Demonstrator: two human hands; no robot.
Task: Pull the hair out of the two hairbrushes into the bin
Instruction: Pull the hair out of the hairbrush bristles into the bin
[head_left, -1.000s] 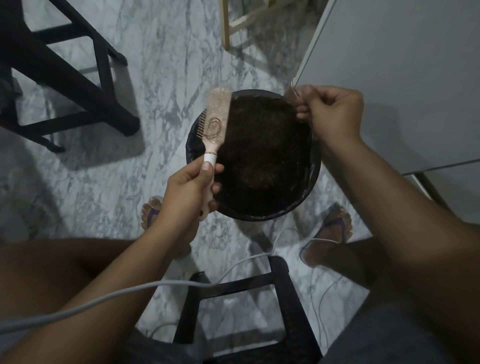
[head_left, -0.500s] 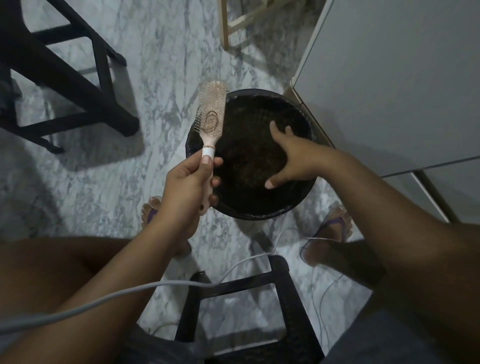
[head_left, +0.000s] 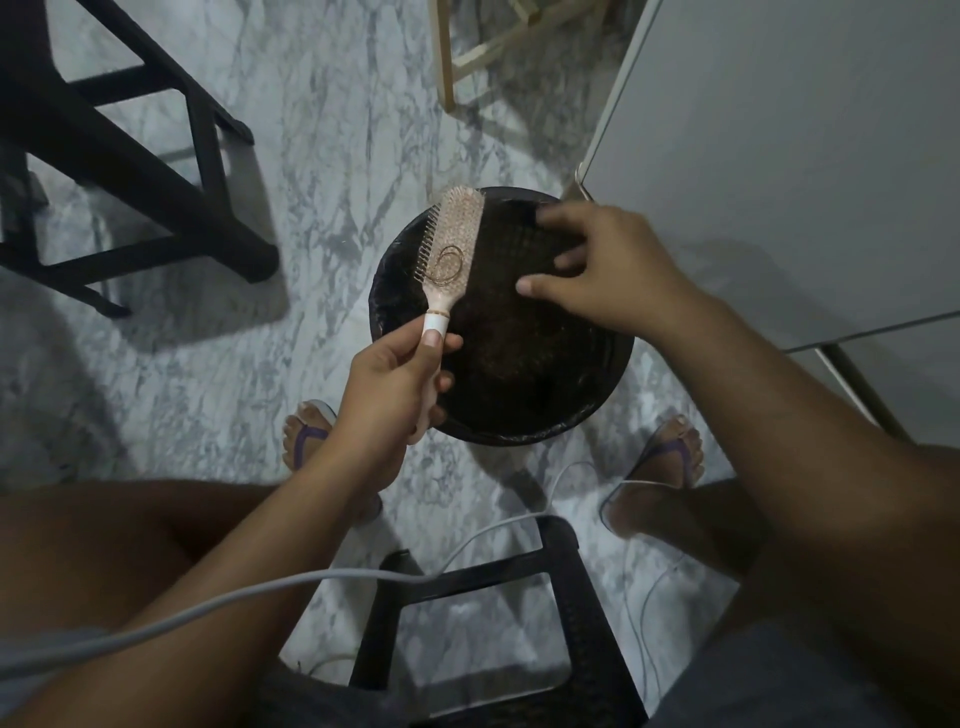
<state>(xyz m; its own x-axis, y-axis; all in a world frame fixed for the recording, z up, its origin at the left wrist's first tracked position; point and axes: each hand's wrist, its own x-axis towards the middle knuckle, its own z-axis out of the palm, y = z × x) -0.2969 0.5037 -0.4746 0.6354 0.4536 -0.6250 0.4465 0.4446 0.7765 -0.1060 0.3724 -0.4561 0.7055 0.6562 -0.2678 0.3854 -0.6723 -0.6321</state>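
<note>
The left hand (head_left: 395, 384) grips the pale handle of a pink paddle hairbrush (head_left: 453, 236), fingers curled round the handle and the thumb pressed flat on its white collar. The brush stands nearly upright with its head tilted slightly away, over the left side of the bin (head_left: 530, 374), and its bristle side faces the camera. A loose coil of hair (head_left: 449, 264) is caught in the bristles on the lower half of the head, just above the neck. The bin is a round, dark container that stands on the marble floor (head_left: 322, 130) between the person's feet, and its inside looks dark and matted, too dim to make out in detail. The right hand (head_left: 608, 270) hovers over the right side of the bin's mouth, palm down, fingers loosely spread and slightly bent, with nothing visible between them; it is near the brush head but apart from it. The left foot (head_left: 306, 431) and the right foot (head_left: 670, 452), both in purple-strapped sandals, sit on either side of the bin's near edge. A black stool (head_left: 571, 566) fills the space between the knees, with a white cable (head_left: 311, 579) running across it. A second black stool (head_left: 156, 171) stands at the upper left, a light wooden frame (head_left: 447, 52) at the top, and a grey panel (head_left: 805, 156) at the right.
</note>
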